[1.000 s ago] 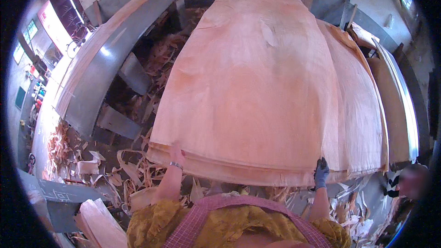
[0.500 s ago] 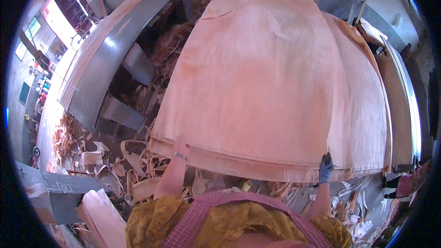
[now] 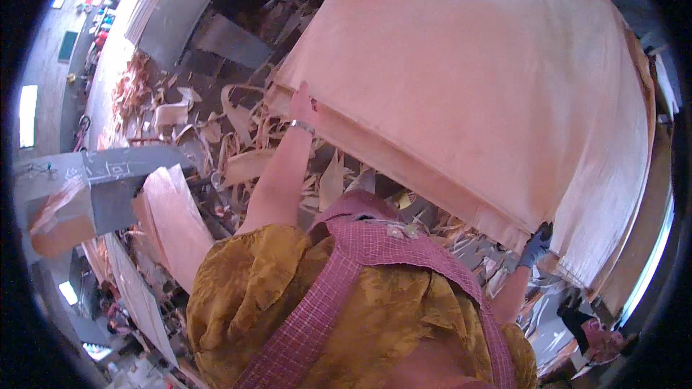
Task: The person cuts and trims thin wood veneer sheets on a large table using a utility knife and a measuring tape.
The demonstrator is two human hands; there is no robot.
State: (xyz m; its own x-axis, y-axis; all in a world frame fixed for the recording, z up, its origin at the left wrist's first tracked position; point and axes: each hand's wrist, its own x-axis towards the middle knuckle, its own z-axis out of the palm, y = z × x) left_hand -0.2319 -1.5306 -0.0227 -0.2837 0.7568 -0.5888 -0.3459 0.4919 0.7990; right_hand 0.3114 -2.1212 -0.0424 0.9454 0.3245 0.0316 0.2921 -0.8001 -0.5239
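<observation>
A large pale pink-tan wood veneer sheet (image 3: 461,79) lies on top of a stack of similar sheets, its near edge slanting down from left to right. My left hand (image 3: 303,104), bare with a band at the wrist, is closed on the near left corner of the sheet, its fingers partly hidden. Toward the near right, my right hand (image 3: 535,245) wears a grey glove with dark fingertips and grips the same edge. A lower layer of veneer (image 3: 425,186) juts out a little below the top sheet.
Curled veneer scraps (image 3: 249,166) litter the floor. A grey metal beam (image 3: 130,162) stands at left, near a bundle of veneer strips (image 3: 176,209). More veneer (image 3: 605,194) overlaps at right. Another person (image 3: 595,335) is partly visible at the lower right.
The view has tilted and turned, so the sheet's near edge now slants. Both hands stay at that edge; my left hand appears higher in the picture, my right slightly farther right.
</observation>
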